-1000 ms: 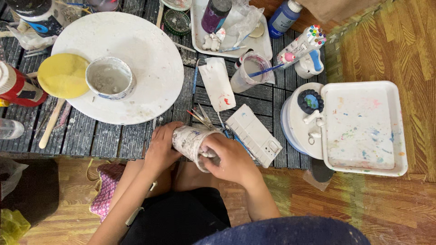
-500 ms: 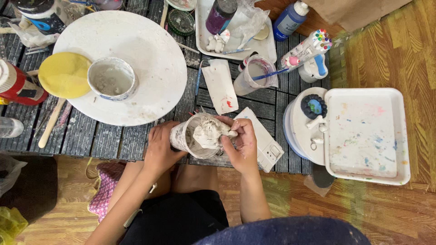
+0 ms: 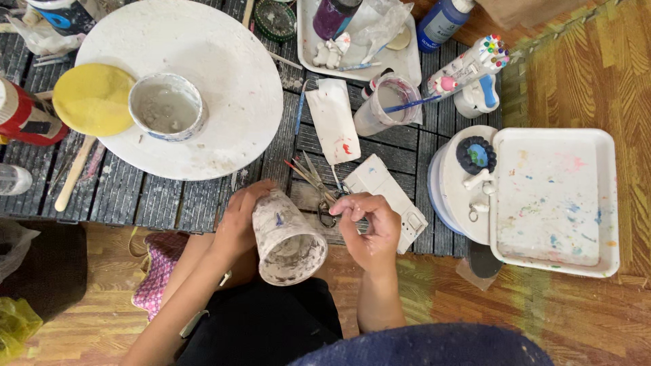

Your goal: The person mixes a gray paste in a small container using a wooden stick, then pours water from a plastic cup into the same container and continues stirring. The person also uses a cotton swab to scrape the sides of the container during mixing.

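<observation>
1. Two hands are busy right at the near edge of the dark slatted table (image 3: 169,200), and the big white round board (image 3: 203,81) on it is my landmark for everything else.
2. Left hand (image 3: 239,220) is wrapped around a paint-smeared cup (image 3: 288,237), holding it by the side just below the board's near edge. The cup is tipped so its open mouth faces the person.
3. Right hand (image 3: 369,227) sits just right of the cup, fingers curled in and pinched together at the tips. Can't tell if there's anything between them, too small to see.
4. Just past that hand, a pair of scissors (image 3: 319,190) lies on the table with a white rectangular box (image 3: 386,196) beside it, both to the lower right of the board.
5. On the board itself there's a round white bowl (image 3: 166,107), and a yellow disc (image 3: 93,98) overlaps the board's left edge.
6. Well off to the right of the board is a white paint-speckled tray (image 3: 553,200), plus a clear cup with a blue brush (image 3: 386,105) between the two.
</observation>
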